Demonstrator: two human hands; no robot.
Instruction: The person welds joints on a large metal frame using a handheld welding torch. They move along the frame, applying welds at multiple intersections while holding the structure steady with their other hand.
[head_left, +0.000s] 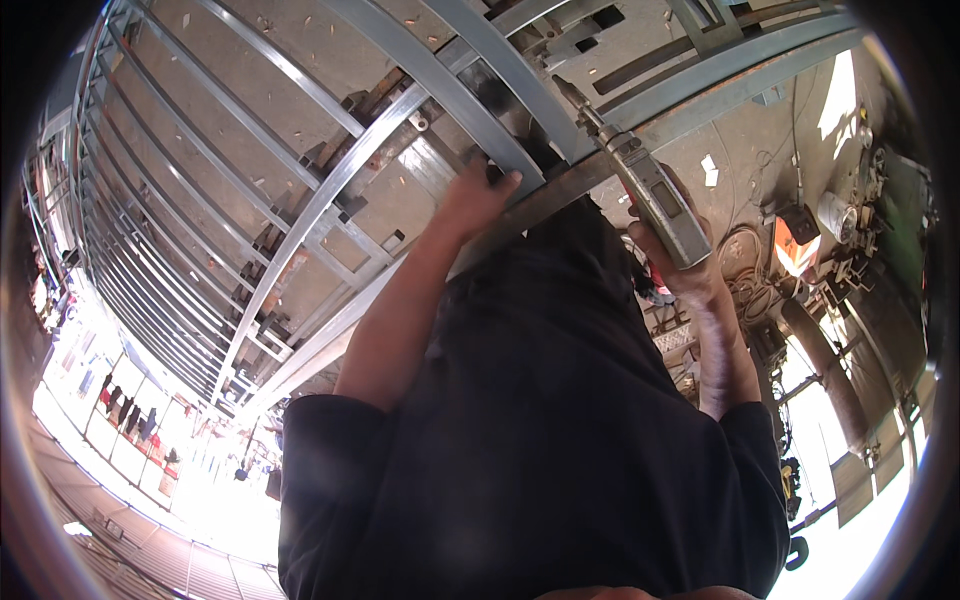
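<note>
My left hand rests at the lower end of a grey steel bar, its thumb against the bar. The fingertips are partly hidden, so whether they close round the bar cannot be told. In my right hand is a handheld tool with a worn metal body and a long narrow nose, which points up and to the left over the steelwork. A second grey bar runs beside the first. Both bars end near a dark steel crosspiece in front of my body.
A frame of many parallel metal bars fills the left side. Another steel beam crosses the upper right. Coiled hoses or cables lie on the floor at the right, near a white bucket. Small scraps dot the floor.
</note>
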